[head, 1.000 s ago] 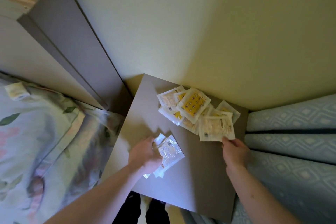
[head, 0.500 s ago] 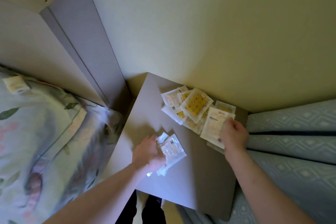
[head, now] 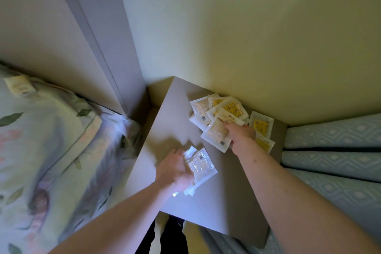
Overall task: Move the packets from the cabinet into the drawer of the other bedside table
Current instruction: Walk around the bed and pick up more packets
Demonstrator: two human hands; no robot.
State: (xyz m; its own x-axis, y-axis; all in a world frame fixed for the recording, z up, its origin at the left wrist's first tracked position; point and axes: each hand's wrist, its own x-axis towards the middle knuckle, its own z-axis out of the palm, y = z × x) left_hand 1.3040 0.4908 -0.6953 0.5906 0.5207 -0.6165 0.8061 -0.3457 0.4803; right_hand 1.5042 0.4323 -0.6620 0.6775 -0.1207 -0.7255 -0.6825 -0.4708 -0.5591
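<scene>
While print stays too blurred to read, left hand (head: 175, 168) grips clear packets (head: 201, 164); right hand (head: 240, 133) pinches a pale packet (head: 216, 133). Bare grey tabletop (head: 222, 202) nearer than both hands.

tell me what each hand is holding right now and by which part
The left hand grips a small stack of clear packets by its left edge. The right hand pinches a pale packet at its right side.
</scene>
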